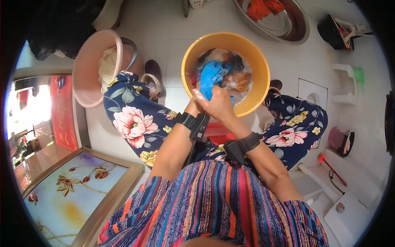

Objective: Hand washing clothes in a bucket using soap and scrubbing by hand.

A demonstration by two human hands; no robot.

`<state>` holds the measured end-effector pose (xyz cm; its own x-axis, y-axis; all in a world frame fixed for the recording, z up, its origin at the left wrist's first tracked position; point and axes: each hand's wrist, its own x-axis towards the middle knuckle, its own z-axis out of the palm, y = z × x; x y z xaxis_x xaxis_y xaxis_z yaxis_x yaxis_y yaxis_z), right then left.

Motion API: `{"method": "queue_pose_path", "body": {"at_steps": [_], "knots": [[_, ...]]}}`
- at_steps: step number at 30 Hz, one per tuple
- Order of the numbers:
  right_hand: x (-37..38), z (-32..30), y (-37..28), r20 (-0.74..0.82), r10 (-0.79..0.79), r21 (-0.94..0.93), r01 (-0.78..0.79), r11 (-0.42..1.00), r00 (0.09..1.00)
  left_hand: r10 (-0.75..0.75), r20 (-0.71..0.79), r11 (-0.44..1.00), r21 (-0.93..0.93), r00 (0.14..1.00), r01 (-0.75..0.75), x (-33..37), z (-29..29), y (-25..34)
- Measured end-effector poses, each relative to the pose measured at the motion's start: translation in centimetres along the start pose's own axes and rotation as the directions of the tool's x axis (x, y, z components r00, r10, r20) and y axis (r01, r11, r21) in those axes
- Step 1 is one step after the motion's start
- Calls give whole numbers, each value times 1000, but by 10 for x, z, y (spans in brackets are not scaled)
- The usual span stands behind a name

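Between my knees stands a yellow basin (260,61) with soapy water and soaked clothes in it. A bright blue cloth (212,74) is bunched up over the basin's near left part, its upper end against the wet laundry. My right hand (219,102) is closed round its lower end. Close against it, my left hand (196,98) also grips the cloth, its fingers partly hidden behind the right hand. Brownish-orange fabric (238,81) lies in the water to the right, with dark and pale pieces at the far side.
At the left a pink basin (88,70) holds a cream cloth (108,68). A metal basin (302,31) with orange-red fabric (263,8) stands far right. A squat toilet (313,98), white stool (345,84) and red-handled brush (332,169) are on the right. A framed glass door (82,185) is near left.
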<state>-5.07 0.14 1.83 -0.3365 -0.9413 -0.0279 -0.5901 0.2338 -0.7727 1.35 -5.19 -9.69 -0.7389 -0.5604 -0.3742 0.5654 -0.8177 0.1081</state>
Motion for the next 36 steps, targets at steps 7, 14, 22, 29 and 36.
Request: {"method": "queue_pose_path", "body": {"at_steps": [7,14,22,29,36], "knots": [[61,-6,71,-143,214,-392,-254,884,966,-63,-261,994,66,963,82,20,30,-45],[4,4,13,44,120,-310,-101,945,992,-73,-204,996,-63,976,62,9,1,-39],[47,-10,138,12,468,144,-464,874,884,-81,-354,961,222,932,167,14,62,-47],[8,-43,85,583,173,806,-592,-3,794,128,-171,965,251,977,-83,10,74,25],[36,-56,110,222,319,936,-294,196,921,181,-115,982,73,977,-173,16,60,14]]}}
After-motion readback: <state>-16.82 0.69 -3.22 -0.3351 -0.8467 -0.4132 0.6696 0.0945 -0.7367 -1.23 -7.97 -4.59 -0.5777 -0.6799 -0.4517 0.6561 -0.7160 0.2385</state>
